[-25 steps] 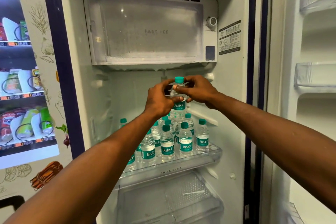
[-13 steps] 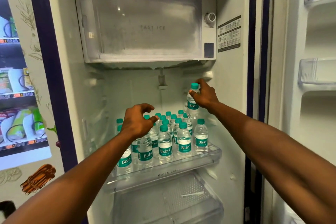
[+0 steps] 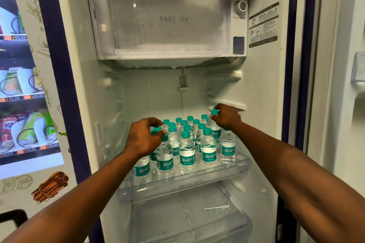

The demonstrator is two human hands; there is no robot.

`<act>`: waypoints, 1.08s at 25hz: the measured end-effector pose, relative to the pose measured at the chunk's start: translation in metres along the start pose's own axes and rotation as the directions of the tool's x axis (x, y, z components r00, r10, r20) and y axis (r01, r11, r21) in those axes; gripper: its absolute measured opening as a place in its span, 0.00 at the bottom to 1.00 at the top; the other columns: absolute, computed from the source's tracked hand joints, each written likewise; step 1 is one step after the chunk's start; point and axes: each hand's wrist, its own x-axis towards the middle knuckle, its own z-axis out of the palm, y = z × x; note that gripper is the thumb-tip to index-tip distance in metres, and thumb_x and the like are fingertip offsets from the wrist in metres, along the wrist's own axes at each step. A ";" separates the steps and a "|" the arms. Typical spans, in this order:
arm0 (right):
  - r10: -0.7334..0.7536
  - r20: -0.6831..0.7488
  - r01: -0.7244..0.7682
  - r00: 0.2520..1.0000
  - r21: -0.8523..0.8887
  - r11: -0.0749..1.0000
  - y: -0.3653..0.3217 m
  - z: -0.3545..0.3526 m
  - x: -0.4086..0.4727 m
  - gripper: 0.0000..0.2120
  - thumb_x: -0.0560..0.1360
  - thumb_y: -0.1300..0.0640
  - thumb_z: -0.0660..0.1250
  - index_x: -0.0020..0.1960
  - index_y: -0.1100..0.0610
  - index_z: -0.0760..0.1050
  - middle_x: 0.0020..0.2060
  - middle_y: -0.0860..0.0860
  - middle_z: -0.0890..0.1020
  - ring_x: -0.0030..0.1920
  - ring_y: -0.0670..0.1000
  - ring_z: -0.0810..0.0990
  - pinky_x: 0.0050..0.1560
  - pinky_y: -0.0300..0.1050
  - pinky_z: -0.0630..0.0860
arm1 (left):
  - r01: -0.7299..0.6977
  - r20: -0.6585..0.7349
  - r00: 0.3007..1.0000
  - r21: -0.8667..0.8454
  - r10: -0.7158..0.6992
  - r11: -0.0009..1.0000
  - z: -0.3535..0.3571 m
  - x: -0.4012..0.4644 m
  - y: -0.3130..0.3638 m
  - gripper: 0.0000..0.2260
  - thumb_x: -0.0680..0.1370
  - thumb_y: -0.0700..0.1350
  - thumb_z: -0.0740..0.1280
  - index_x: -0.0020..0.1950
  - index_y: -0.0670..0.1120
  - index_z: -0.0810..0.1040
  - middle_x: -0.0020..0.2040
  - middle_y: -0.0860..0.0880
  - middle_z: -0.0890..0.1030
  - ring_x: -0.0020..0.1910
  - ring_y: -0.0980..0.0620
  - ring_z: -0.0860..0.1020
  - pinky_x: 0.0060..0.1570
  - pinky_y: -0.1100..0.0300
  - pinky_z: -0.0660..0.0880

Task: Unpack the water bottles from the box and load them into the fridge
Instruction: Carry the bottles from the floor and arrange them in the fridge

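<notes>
Both bare forearms reach forward and upward, the left arm from the lower left, the right arm from the lower right. The left hand [image 3: 142, 137] has its back toward the camera, fingers curled, thumb and forefinger closing together. The right hand [image 3: 225, 117] is higher and further in, its fingers curled in a pinching grip, wrist bent slightly.

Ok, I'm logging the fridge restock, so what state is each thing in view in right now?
fridge: door open.
freezer flap: closed, frosted.
shelf: loaded with upright capped bottles.
right hand: grips the cap of the held bottle, upright at the back right.
left hand: fingers curled over a bottle cap; hold unclear.
lower drawer: shut, no bottles visible.
</notes>
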 end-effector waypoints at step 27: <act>-0.427 -0.125 0.433 0.895 0.016 0.901 -0.102 0.016 -0.174 0.23 0.75 0.49 0.69 0.69 0.49 0.73 0.66 0.50 0.78 0.68 0.55 0.72 0.66 0.56 0.68 | -0.280 -0.094 0.958 -0.104 0.270 0.955 -0.024 -0.091 -0.003 0.18 0.76 0.46 0.73 0.65 0.47 0.79 0.60 0.50 0.82 0.58 0.51 0.80 0.61 0.53 0.77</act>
